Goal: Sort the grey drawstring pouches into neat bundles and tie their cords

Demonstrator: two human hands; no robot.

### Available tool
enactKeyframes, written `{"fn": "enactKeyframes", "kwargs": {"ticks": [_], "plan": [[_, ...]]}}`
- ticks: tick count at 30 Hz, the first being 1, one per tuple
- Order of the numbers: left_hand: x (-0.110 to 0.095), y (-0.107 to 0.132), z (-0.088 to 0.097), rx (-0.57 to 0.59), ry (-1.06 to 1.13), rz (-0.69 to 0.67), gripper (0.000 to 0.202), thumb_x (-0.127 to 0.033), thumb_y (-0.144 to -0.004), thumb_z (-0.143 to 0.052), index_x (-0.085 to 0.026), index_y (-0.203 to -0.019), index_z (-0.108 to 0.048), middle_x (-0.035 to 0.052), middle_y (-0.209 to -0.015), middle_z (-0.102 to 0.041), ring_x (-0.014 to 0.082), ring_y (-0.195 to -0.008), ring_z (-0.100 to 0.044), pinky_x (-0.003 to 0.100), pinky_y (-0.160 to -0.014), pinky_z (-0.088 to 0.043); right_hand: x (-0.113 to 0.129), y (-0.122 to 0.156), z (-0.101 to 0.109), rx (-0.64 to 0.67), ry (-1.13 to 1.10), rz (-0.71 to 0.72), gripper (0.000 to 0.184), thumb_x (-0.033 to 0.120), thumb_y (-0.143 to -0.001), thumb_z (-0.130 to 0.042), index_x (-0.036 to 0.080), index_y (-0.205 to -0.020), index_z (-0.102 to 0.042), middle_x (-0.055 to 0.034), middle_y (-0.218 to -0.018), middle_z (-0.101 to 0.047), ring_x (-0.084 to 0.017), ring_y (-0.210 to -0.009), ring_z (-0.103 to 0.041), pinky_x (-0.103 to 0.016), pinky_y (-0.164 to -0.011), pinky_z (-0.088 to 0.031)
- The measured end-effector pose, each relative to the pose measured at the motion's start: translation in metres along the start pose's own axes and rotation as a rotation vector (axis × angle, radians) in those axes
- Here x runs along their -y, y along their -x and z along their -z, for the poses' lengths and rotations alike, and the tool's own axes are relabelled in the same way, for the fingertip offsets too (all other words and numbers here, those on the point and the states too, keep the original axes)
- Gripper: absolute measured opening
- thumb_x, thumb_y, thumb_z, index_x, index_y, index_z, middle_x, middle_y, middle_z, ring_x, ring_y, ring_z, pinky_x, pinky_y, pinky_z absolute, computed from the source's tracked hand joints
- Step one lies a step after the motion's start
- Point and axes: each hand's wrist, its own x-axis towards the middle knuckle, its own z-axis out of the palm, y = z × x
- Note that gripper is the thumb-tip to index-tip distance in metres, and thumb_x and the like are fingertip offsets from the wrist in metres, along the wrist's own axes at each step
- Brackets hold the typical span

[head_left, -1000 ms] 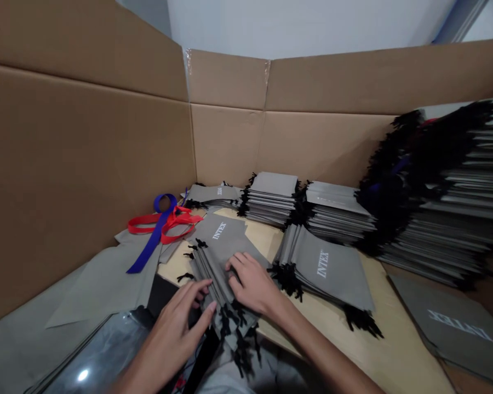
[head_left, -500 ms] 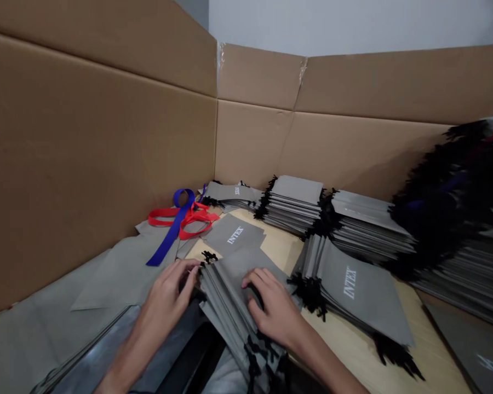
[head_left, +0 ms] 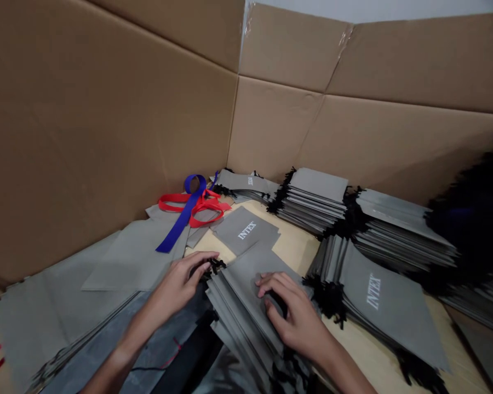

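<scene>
In the lower middle, a fanned bundle of grey drawstring pouches (head_left: 246, 320) leans toward me, with black cord ends at its corners. My left hand (head_left: 184, 282) is at the bundle's upper left corner, thumb and fingertips closed around the black drawstring ends (head_left: 217, 265). My right hand (head_left: 293, 314) lies over the top pouch with bent fingers apart from the thumb, fingertips touching the grey cloth. Beyond the bundle, a flat grey pouch (head_left: 246, 227) printed INTEX rests on the table. The bundle's lower end is partly hidden by my right hand.
To the right lies a stack of INTEX pouches (head_left: 390, 306); more stacks (head_left: 316, 202) stand behind it. Red ribbon (head_left: 207, 213) and a blue ribbon (head_left: 181, 224) lie at left, near grey sheets (head_left: 119, 262). Cardboard walls (head_left: 148, 109) enclose the table.
My view has tipped downward and turned a little left, so the scene sits further right. Both hands stay at the bundle, whose pouches look slightly more spread.
</scene>
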Motion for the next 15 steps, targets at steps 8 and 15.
{"fn": "enactKeyframes", "kwargs": {"ticks": [8,15], "plan": [[0.0018,-0.0046,-0.0007,0.005,0.161,0.036,0.029,-0.034,-0.096,-0.063,-0.021,-0.112,-0.082,0.0097,-0.116,-0.084,0.0254,-0.102,-0.078,0.034,-0.090,-0.060,-0.0006,0.0008,0.0039,0.000,-0.018,-0.011,0.027,0.006,-0.091,-0.053,0.028,-0.102,-0.064,-0.0044,-0.118,-0.072,-0.025,-0.122,-0.065,-0.041,-0.105,-0.050],[0.0022,-0.0032,-0.0043,-0.055,0.249,0.086,0.022,-0.038,-0.092,-0.066,-0.022,-0.099,-0.078,0.0069,-0.100,-0.081,0.0230,-0.090,-0.076,0.031,-0.079,-0.057,0.0022,-0.0019,0.0013,-0.011,0.007,0.087,0.027,0.006,-0.092,-0.055,0.028,-0.107,-0.061,-0.0045,-0.113,-0.071,-0.024,-0.119,-0.064,-0.040,-0.103,-0.051]]}}
